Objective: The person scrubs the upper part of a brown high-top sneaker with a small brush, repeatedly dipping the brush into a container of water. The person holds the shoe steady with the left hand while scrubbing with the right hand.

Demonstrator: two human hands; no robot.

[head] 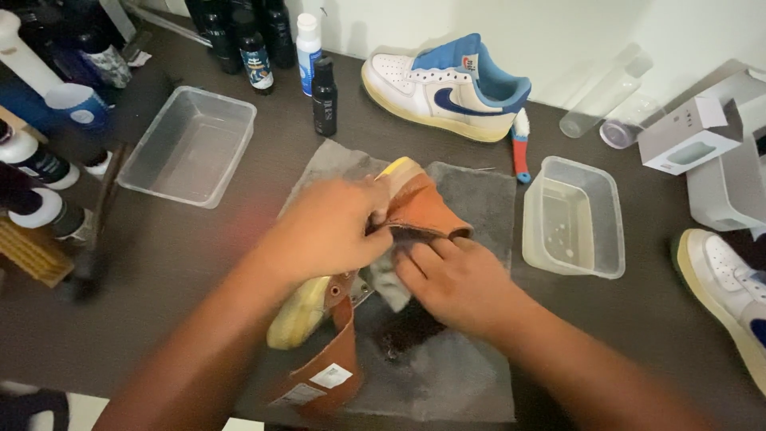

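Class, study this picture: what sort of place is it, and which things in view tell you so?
Probably a home shoe-cleaning station. The hands hold an orange-brown shoe over a grey towel; cleaner bottles, a small brush and clear plastic tubs surround it.

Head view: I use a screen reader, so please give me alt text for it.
Two hands work on an orange-brown shoe over a grey towel: the left hand grips it, the right hand presses a grey cloth against it. Behind lie a white-and-blue sneaker, bottles and clear tubs.
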